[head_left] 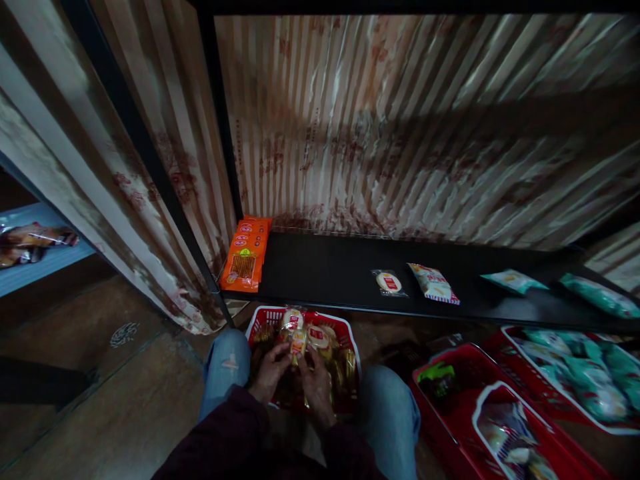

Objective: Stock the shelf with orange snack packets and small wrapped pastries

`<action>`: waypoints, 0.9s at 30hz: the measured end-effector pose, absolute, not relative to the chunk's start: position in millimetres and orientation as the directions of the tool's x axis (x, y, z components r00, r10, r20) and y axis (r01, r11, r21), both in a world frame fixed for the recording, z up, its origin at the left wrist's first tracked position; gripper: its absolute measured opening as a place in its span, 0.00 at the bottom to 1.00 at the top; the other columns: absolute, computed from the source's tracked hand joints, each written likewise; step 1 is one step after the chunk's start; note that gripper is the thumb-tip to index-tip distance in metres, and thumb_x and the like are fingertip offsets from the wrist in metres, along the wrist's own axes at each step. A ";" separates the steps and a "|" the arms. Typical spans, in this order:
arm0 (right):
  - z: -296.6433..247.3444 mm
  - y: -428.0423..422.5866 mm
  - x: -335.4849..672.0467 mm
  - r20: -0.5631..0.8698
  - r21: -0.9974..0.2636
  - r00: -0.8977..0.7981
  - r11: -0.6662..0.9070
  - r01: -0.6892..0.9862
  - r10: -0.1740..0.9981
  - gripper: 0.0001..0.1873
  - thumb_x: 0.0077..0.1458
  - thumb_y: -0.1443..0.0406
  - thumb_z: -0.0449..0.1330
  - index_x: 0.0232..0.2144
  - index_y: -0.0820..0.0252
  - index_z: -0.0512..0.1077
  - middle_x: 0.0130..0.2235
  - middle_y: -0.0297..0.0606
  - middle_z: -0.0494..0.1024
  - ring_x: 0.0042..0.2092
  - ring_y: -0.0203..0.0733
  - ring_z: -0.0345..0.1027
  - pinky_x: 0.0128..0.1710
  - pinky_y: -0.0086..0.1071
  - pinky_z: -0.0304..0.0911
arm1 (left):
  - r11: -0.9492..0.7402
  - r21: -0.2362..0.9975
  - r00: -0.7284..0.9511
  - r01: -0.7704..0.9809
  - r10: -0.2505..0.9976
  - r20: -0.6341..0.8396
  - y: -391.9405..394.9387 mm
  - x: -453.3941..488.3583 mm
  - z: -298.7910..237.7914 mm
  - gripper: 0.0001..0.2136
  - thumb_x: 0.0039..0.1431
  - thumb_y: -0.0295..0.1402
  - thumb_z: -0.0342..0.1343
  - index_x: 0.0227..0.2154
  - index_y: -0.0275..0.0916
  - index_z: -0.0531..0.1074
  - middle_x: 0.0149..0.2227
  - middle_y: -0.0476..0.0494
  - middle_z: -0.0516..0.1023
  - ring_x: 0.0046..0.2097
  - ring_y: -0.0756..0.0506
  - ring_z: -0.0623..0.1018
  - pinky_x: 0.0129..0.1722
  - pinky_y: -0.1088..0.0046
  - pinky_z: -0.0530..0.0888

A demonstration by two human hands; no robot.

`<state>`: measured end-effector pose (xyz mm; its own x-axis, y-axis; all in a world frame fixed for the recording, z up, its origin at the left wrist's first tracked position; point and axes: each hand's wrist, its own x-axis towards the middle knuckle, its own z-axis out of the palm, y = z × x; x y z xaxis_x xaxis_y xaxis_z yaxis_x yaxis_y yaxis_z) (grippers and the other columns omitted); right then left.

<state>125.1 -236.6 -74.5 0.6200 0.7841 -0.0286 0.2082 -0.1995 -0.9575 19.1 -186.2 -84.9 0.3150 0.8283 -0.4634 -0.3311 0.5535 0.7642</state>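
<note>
Between my knees stands a red basket (345, 322) filled with clear-wrapped snacks. Over it, my left hand (271, 373) and my right hand (316, 385) come together, fingers closed around a small wrapped round cake (299, 343) with a red and yellow label. Another wrapped round cake (292, 320) with a white top and red label is just beyond my fingertips. More round wrapped cakes (320, 336) lie to the right of it. Golden packets (348, 363) fill the right side of the basket. Part of the basket's contents is hidden under my hands.
Before me a black shelf (320, 267) holds orange snack bags (246, 257), one wrapped round cake (389, 283), a white-and-red packet (433, 284) and green packets (515, 281). On the right floor stand red baskets (470, 363) with more packets. Black posts (219, 120) rise at left.
</note>
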 end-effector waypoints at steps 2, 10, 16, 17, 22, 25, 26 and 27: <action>-75.6 -231.7 125.4 -0.062 -0.962 0.589 -0.206 0.181 0.806 0.29 0.50 0.49 0.57 0.46 0.62 0.75 0.48 0.49 0.78 0.48 0.51 0.72 0.49 0.41 0.65 | 0.501 0.819 0.295 -0.280 0.857 -0.423 -182.6 18.1 -77.2 0.24 0.33 0.41 0.70 0.37 0.36 0.77 0.43 0.38 0.79 0.45 0.40 0.76 0.48 0.63 0.70; -71.4 -207.6 127.1 -0.070 -0.972 0.565 -0.184 0.147 0.822 0.29 0.53 0.49 0.54 0.52 0.60 0.71 0.54 0.47 0.73 0.55 0.50 0.67 0.56 0.44 0.59 | 0.267 0.957 0.233 -0.117 0.944 -0.235 -162.7 24.8 -65.7 0.16 0.46 0.37 0.61 0.39 0.38 0.73 0.44 0.40 0.78 0.48 0.42 0.75 0.53 0.62 0.68; -69.0 -186.7 131.9 -0.109 -0.977 0.588 -0.194 0.085 0.802 0.29 0.51 0.50 0.56 0.51 0.60 0.72 0.53 0.48 0.74 0.54 0.50 0.67 0.56 0.44 0.59 | 0.106 0.994 0.185 0.001 0.977 -0.104 -145.9 31.7 -63.5 0.09 0.50 0.31 0.55 0.36 0.39 0.70 0.38 0.44 0.77 0.42 0.46 0.76 0.47 0.66 0.71; -68.4 -183.7 132.7 -0.109 -0.979 0.592 -0.189 0.075 0.799 0.29 0.51 0.50 0.56 0.50 0.60 0.73 0.53 0.48 0.74 0.54 0.50 0.67 0.56 0.44 0.58 | 0.091 0.996 0.177 0.019 0.980 -0.093 -143.7 32.8 -62.9 0.09 0.51 0.31 0.54 0.36 0.39 0.69 0.38 0.44 0.77 0.42 0.46 0.76 0.47 0.66 0.71; -63.9 -173.1 134.1 -0.105 -0.986 0.579 -0.162 0.047 0.808 0.29 0.48 0.51 0.58 0.50 0.61 0.72 0.50 0.48 0.76 0.50 0.50 0.70 0.52 0.44 0.62 | 0.071 0.995 0.166 0.063 0.983 -0.081 -134.4 36.7 -59.0 0.09 0.53 0.31 0.54 0.38 0.39 0.69 0.39 0.44 0.77 0.43 0.46 0.76 0.49 0.65 0.70; -60.7 -169.3 133.8 -0.075 -0.991 0.548 -0.125 0.053 0.833 0.28 0.50 0.53 0.58 0.52 0.60 0.71 0.50 0.46 0.77 0.49 0.47 0.71 0.50 0.40 0.64 | 0.072 0.995 0.171 0.069 0.982 -0.083 -129.9 38.9 -56.7 0.10 0.53 0.31 0.53 0.39 0.39 0.70 0.42 0.42 0.77 0.44 0.45 0.76 0.50 0.64 0.70; -59.8 -168.2 133.9 -0.066 -0.991 0.540 -0.116 0.059 0.839 0.28 0.50 0.54 0.58 0.52 0.60 0.70 0.50 0.46 0.77 0.48 0.47 0.71 0.50 0.39 0.64 | 0.067 0.995 0.170 0.067 0.982 -0.078 -128.6 39.8 -56.1 0.10 0.53 0.30 0.53 0.40 0.38 0.70 0.42 0.41 0.77 0.45 0.45 0.76 0.51 0.63 0.70; -59.1 -167.1 134.1 -0.059 -0.992 0.537 -0.110 0.064 0.841 0.28 0.50 0.54 0.58 0.52 0.60 0.70 0.49 0.46 0.77 0.48 0.47 0.71 0.50 0.39 0.64 | 0.060 0.996 0.167 0.062 0.983 -0.070 -127.6 40.8 -55.6 0.11 0.53 0.30 0.52 0.40 0.38 0.70 0.43 0.40 0.77 0.46 0.45 0.76 0.51 0.63 0.69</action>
